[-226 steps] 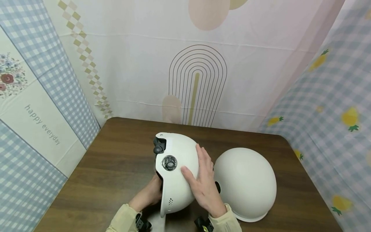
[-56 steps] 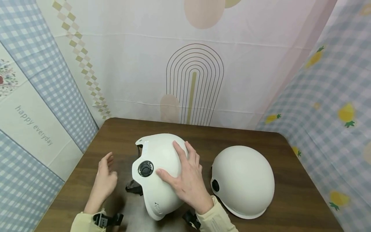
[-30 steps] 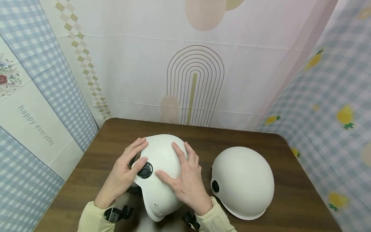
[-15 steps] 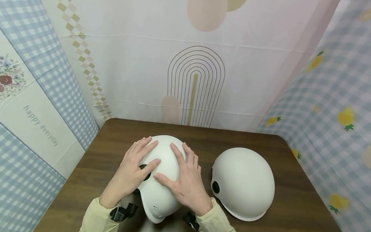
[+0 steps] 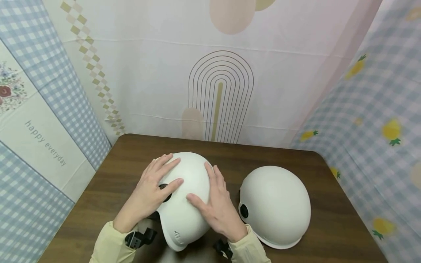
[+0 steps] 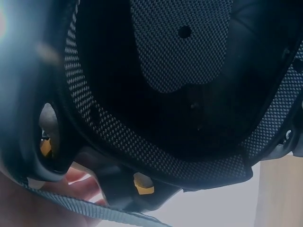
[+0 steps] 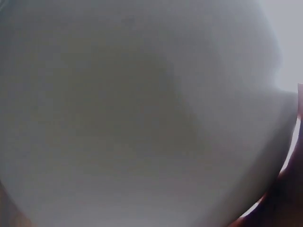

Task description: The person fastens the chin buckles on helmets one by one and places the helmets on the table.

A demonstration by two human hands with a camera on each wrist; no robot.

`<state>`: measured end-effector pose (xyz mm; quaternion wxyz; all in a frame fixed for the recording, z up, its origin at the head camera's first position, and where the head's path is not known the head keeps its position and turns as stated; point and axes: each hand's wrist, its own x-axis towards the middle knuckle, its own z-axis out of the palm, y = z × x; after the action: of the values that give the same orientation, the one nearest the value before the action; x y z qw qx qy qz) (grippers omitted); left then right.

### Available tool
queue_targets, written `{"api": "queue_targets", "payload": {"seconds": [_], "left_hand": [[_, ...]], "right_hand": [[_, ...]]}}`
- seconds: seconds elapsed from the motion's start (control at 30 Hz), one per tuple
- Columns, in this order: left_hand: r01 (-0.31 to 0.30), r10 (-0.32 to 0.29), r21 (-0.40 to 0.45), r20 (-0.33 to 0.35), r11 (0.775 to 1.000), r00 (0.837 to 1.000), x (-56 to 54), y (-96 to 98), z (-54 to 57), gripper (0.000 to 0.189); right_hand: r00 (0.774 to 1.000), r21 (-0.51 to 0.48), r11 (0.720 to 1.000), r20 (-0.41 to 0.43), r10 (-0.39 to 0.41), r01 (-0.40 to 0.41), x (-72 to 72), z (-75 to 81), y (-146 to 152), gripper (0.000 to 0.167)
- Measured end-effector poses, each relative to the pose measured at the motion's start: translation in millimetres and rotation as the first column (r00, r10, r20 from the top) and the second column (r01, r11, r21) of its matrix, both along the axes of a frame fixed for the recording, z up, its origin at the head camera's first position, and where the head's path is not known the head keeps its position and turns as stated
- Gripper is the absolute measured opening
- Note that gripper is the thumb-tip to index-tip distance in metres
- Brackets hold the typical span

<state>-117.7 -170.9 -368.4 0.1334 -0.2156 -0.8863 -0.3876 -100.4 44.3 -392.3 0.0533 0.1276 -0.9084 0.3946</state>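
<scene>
A white helmet (image 5: 185, 219) lies turned on the table with its opening to the left. My left hand (image 5: 148, 190) rests on its left side, partly covering the round black vent (image 5: 164, 191), fingers extended over the shell. On the other side my right hand (image 5: 218, 202) lies against the dome, fingers long and thumb apart. The left wrist view shows the helmet's dark inside with a mesh-textured pad (image 6: 182, 56) and a grey strap (image 6: 99, 206); some left-hand fingers (image 6: 85, 187) appear through a gap by the rim. White shell (image 7: 137, 109) fills most of the right wrist view.
A second white helmet (image 5: 276, 204), with a black oval (image 5: 243, 211) at its left side, stands to the right on the brown wooden table (image 5: 338, 226). Patterned cloths hang behind the table (image 5: 154, 80) and along both sides.
My left hand has come from beside the helmet onto its shell. Just now my right hand has slid slightly right on the dome. The helmet earlier stood farther right, with the left hand behind it.
</scene>
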Motion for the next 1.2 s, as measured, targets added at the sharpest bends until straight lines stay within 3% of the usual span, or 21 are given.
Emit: {"api": "queue_targets", "payload": {"seconds": [0.7,1.03,1.2], "left_hand": [[0.004,-0.006,0.029,0.046,1.000,0.999,-2.0,-6.4,-3.0,0.057],[-0.021,0.010,0.067,0.166,0.998,0.986,0.2,-11.4,-9.1,0.057],[-0.016,0.004,0.068,0.170,0.998,0.985,-0.7,-13.6,-10.2,0.057]], "right_hand": [[0.993,-0.225,0.973,0.094,0.078,-0.055,-6.3,-23.5,17.4,0.075],[0.990,-0.261,0.963,0.104,0.096,-0.066,-10.1,-31.5,23.7,0.071],[0.982,-0.300,0.950,0.138,0.127,-0.081,-11.3,-33.3,25.5,0.072]]}}
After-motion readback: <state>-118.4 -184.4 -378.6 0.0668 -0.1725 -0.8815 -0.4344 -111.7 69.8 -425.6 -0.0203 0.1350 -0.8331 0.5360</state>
